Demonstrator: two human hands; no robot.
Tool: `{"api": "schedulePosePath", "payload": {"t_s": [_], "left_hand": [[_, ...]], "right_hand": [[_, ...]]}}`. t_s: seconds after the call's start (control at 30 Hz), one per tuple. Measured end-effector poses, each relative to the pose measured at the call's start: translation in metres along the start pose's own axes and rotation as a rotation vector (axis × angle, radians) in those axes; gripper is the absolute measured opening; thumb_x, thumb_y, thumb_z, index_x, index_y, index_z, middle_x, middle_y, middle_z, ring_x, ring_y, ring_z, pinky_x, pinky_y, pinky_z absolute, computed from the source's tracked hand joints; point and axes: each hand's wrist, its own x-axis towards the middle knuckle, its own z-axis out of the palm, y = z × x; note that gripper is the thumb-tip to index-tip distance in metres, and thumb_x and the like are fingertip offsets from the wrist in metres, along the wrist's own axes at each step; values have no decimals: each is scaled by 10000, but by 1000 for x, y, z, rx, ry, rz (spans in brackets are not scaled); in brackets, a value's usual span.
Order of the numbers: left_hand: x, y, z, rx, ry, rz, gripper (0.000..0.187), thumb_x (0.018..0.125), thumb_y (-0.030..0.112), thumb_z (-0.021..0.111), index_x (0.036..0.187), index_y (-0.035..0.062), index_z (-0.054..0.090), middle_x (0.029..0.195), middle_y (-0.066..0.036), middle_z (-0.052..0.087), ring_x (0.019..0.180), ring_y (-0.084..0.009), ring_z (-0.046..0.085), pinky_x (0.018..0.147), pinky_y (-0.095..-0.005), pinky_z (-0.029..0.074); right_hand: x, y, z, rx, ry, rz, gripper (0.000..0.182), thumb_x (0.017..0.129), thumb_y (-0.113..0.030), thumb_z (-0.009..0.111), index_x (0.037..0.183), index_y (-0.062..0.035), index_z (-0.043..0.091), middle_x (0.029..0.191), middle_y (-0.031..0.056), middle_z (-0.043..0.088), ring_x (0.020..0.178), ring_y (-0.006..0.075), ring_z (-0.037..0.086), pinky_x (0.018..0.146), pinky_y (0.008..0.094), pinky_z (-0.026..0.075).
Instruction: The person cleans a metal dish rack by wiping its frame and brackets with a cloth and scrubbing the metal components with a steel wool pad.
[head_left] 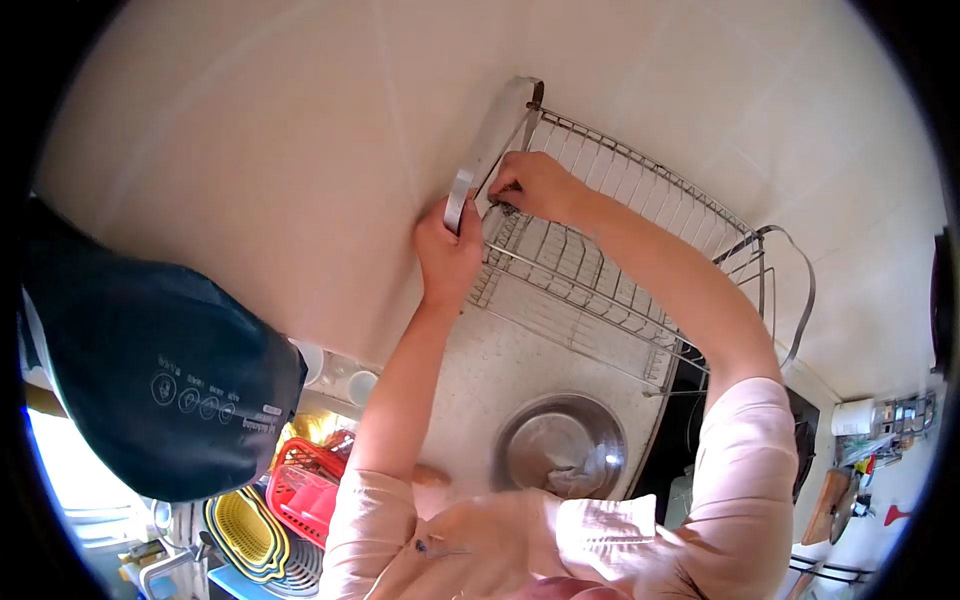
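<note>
A two-tier wire dish rack [655, 170] stands against the tiled wall. My left hand [447, 255] is closed around the flat metal strip [460, 195] at the rack's left end. At the same end, my right hand [537, 187] is bent over the upper tier with its fingers pinched together. A small dark, rough bit shows under those fingertips, too small to name. Below the rack, a steel bowl [510, 445] sits on the white countertop [465, 375], with a crumpled pale cloth or bag [585, 477] inside.
A dark blue printed cover [170, 370] hangs at the left. Beneath it are a red basket [305, 490], yellow colanders [245, 535] and a faucet [170, 565]. A dark stovetop [680, 440] lies right of the bowl. Utensils and a cutting board [828, 505] hang at the far right.
</note>
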Motion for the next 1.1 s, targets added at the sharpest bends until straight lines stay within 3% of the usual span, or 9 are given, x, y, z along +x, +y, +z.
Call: {"api": "schedulePosePath", "payload": {"t_s": [0.13, 0.23, 0.33, 0.47, 0.57, 0.67, 0.9, 1.03, 1.1], "left_hand": [[1, 1, 0, 8, -12, 3, 131, 825, 33, 514, 898, -23, 607, 560, 42, 458, 454, -29, 382, 412, -207, 295], [-1, -1, 0, 1, -16, -5, 132, 829, 37, 514, 898, -21, 609, 572, 43, 459, 461, -27, 382, 415, -205, 296], [-1, 0, 0, 6, -2, -10, 131, 825, 47, 514, 870, -29, 610, 548, 28, 454, 465, -36, 386, 420, -218, 305], [-1, 4, 0, 38, 20, 35, 140, 816, 59, 515, 815, -43, 610, 496, -5, 450, 466, -57, 400, 431, -243, 327], [1, 4, 3, 26, 50, 93, 134, 814, 46, 513, 823, -45, 610, 495, -1, 447, 464, -59, 407, 432, -240, 332], [-4, 13, 0, -26, 17, -27, 133, 814, 43, 515, 830, -49, 610, 494, 5, 447, 457, -59, 404, 430, -237, 331], [0, 1, 3, 2, 46, 13, 135, 810, 58, 533, 836, -49, 610, 487, 5, 446, 447, -57, 405, 425, -241, 331], [-1, 13, 1, 75, 54, 53, 144, 810, 70, 533, 832, -48, 613, 486, -6, 447, 445, -62, 403, 426, -250, 334], [0, 1, 0, 28, 16, -29, 147, 810, 72, 531, 833, -47, 614, 491, -11, 453, 448, -66, 400, 431, -252, 338]], "right_hand": [[-11, 2, -25, -223, -270, 123, 137, 675, -64, 627, 797, -94, 681, 830, 124, 592, 817, 307, 574, 738, 363, 465], [6, -10, -26, -42, -115, 127, 133, 671, -64, 622, 787, -93, 681, 844, 116, 591, 822, 300, 574, 741, 357, 467], [4, 4, -7, -32, -61, -55, 132, 664, -71, 624, 782, -94, 679, 838, 105, 595, 825, 297, 572, 744, 351, 467], [6, 22, -32, -444, -171, -23, 148, 668, -50, 615, 788, -109, 678, 818, 102, 592, 833, 285, 561, 737, 366, 463], [2, 6, -21, 142, -48, -116, 161, 675, -18, 592, 785, -106, 669, 820, 103, 580, 854, 274, 543, 729, 377, 462], [-6, 30, -10, -318, 30, -123, 156, 684, -16, 585, 790, -101, 662, 838, 115, 562, 859, 290, 535, 727, 378, 458], [-33, -2, -1, 6, 99, 196, 146, 697, -23, 578, 821, -71, 639, 871, 116, 543, 880, 303, 519, 738, 372, 462], [-14, 21, -15, -451, 118, -39, 159, 696, -29, 577, 842, -69, 624, 877, 125, 545, 865, 310, 531, 748, 372, 451], [-19, 8, -33, -269, -1, 118, 152, 696, -15, 564, 828, -64, 622, 883, 122, 545, 878, 303, 524, 750, 368, 455]]}}
